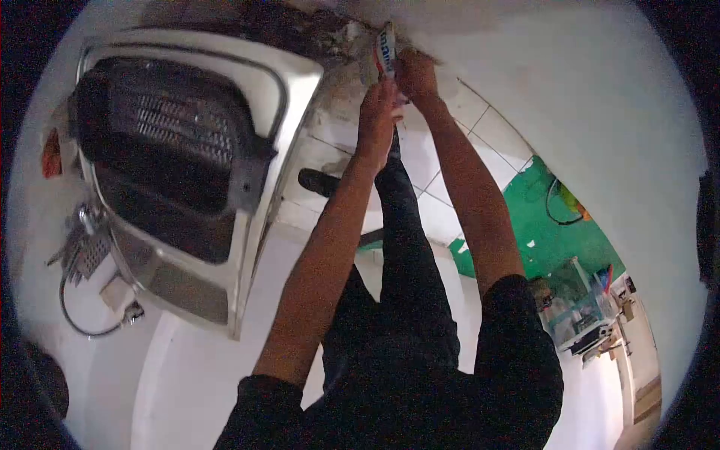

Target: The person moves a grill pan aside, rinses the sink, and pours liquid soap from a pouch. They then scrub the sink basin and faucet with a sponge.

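My left hand (378, 116) is closed around the lower end of a slim white tube-like pack (385, 52) with blue lettering and a red patch. The pack points up and away from me, close to a rough, broken strip of wall (341, 52). Right beside it, my right hand (417, 76) is curled closed, its fingers against the pack's side and near my left fingers. What the right fingers grip is hidden, so I cannot tell what it is.
To the left is a metal sink (304, 86) with a black basket (172, 131) in it. A faucet (88, 219) and a looped hose (71, 307) are beside it. White tiles (442, 180) and a green surface (525, 225) lie below; a glass tank (570, 300) stands at right.
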{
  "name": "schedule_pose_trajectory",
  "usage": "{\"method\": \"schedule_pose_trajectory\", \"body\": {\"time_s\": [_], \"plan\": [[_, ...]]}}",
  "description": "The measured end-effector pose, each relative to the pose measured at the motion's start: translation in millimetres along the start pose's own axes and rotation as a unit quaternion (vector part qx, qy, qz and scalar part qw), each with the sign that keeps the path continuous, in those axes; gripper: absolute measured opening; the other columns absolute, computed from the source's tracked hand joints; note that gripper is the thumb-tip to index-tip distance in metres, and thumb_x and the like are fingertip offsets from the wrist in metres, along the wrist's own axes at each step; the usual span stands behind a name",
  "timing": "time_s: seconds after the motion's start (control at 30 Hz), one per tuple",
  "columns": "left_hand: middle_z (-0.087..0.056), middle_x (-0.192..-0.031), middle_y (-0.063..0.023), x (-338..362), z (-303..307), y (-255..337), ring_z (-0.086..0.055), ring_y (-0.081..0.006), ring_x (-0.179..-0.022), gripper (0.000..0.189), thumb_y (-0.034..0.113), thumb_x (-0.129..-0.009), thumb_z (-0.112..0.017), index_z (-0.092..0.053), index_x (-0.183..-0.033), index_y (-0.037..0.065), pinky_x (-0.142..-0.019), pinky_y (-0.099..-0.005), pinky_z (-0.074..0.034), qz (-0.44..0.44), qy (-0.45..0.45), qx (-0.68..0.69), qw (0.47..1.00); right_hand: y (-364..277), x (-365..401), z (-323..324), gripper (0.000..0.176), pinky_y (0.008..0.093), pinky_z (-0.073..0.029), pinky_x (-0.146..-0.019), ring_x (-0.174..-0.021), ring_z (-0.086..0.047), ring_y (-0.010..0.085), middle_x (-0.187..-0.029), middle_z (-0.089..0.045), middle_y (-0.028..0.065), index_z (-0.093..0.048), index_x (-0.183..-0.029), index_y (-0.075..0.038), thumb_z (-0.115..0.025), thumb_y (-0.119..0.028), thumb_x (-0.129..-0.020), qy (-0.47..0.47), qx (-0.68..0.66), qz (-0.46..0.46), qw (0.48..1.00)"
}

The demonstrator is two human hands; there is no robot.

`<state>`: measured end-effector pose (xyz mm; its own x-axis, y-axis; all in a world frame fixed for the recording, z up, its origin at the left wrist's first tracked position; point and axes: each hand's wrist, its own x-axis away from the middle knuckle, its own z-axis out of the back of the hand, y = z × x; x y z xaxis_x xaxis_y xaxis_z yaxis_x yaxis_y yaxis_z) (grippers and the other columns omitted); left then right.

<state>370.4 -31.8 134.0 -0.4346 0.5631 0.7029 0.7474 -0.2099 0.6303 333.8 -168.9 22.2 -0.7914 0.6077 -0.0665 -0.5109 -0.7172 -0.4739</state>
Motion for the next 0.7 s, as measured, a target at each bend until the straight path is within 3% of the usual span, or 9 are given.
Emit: {"method": "schedule_pose_trajectory", "body": {"time_s": [0.13,0.2,0.27,0.3,0.4,0.47,0.5,0.67,0.7], "plan": [[-0.058,-0.099,-0.0045,-14,50,-84,-0.055,-0.0122,-0.089,0.034,0.038,-0.098,-0.048,-0.052,-0.110,0.007,-0.076,-0.0286,-0.042,-0.032,0.046,-0.060,0.997,4,-15,-57,0.017,0.0501,-0.048,-0.076,-0.083,-0.062,0.0410,-0.084,-0.063,0.0227,-0.059,-0.087,0.000,-0.058,-0.016,-0.082,-0.047,-0.024,-0.069,0.996],[-0.056,-0.082,-0.0055,-8,68,-117,-0.052,-0.0103,-0.071,0.033,0.038,-0.099,-0.047,-0.055,-0.102,0.006,-0.064,-0.0269,-0.041,-0.031,0.056,0.000,0.998,59,0,-134,0.016,0.0509,-0.048,-0.073,-0.080,-0.063,0.0411,-0.083,-0.063,0.0224,-0.058,-0.087,0.000,-0.057,-0.016,-0.082,-0.059,0.054,-0.049,0.996],[-0.057,-0.084,-0.0055,0,89,-130,-0.053,-0.0106,-0.074,0.036,0.038,-0.098,-0.049,-0.057,-0.105,0.004,-0.067,-0.0260,-0.045,0.048,0.057,-0.131,0.988,79,-9,-169,0.016,0.0516,-0.048,-0.072,-0.077,-0.063,0.0404,-0.082,-0.064,0.0216,-0.058,-0.088,-0.001,-0.057,-0.016,-0.082,-0.068,0.066,-0.104,0.990],[-0.058,-0.085,-0.0061,10,91,-141,-0.055,-0.0114,-0.076,0.038,0.038,-0.098,-0.050,-0.057,-0.107,0.003,-0.070,-0.0273,-0.047,-0.020,0.081,-0.064,0.994,71,-9,-159,0.015,0.0518,-0.048,-0.071,-0.075,-0.063,0.0399,-0.082,-0.065,0.0212,-0.059,-0.088,-0.002,-0.057,-0.015,-0.081,-0.084,0.023,-0.171,0.981],[-0.060,-0.090,-0.0060,30,121,-180,-0.058,-0.0123,-0.077,0.035,0.034,-0.097,-0.052,-0.056,-0.110,0.002,-0.070,-0.0283,-0.049,-0.003,0.096,-0.136,0.986,97,8,-190,0.015,0.0508,-0.050,-0.071,-0.072,-0.064,0.0400,-0.081,-0.065,0.0209,-0.059,-0.087,-0.002,-0.057,-0.016,-0.080,-0.039,0.108,-0.125,0.985],[-0.063,-0.096,-0.0079,28,148,-245,-0.062,-0.0130,-0.083,0.034,0.034,-0.097,-0.053,-0.057,-0.111,0.003,-0.070,-0.0303,-0.052,0.102,0.131,-0.103,0.981,94,2,-201,0.017,0.0503,-0.051,-0.070,-0.073,-0.064,0.0406,-0.081,-0.065,0.0219,-0.058,-0.088,-0.003,-0.059,-0.017,-0.079,-0.051,0.082,-0.142,0.985],[-0.063,-0.097,-0.0091,31,150,-251,-0.062,-0.0150,-0.081,0.036,0.034,-0.096,-0.055,-0.059,-0.108,0.001,-0.072,-0.0304,-0.052,-0.008,0.150,-0.117,0.982,104,3,-210,0.018,0.0501,-0.051,-0.069,-0.074,-0.064,0.0408,-0.081,-0.065,0.0223,-0.058,-0.089,-0.003,-0.060,-0.018,-0.079,-0.082,0.062,-0.153,0.983],[-0.062,-0.098,-0.0093,29,131,-200,-0.063,-0.0183,-0.083,0.034,0.030,-0.097,-0.054,-0.056,-0.111,-0.001,-0.076,-0.0311,-0.053,0.086,0.107,-0.113,0.984,93,2,-202,0.034,0.0488,-0.051,-0.072,-0.083,-0.062,0.0424,-0.088,-0.064,0.0224,-0.059,-0.102,0.001,-0.066,-0.017,-0.074,-0.081,0.013,-0.176,0.981],[-0.063,-0.097,-0.0091,30,130,-212,-0.063,-0.0183,-0.084,0.031,0.027,-0.096,-0.056,-0.056,-0.111,0.000,-0.077,-0.0307,-0.052,0.011,0.114,-0.090,0.989,90,9,-191,0.035,0.0473,-0.051,-0.073,-0.084,-0.062,0.0422,-0.088,-0.064,0.0222,-0.058,-0.102,0.001,-0.067,-0.017,-0.074,-0.006,-0.005,-0.107,0.994]]}}
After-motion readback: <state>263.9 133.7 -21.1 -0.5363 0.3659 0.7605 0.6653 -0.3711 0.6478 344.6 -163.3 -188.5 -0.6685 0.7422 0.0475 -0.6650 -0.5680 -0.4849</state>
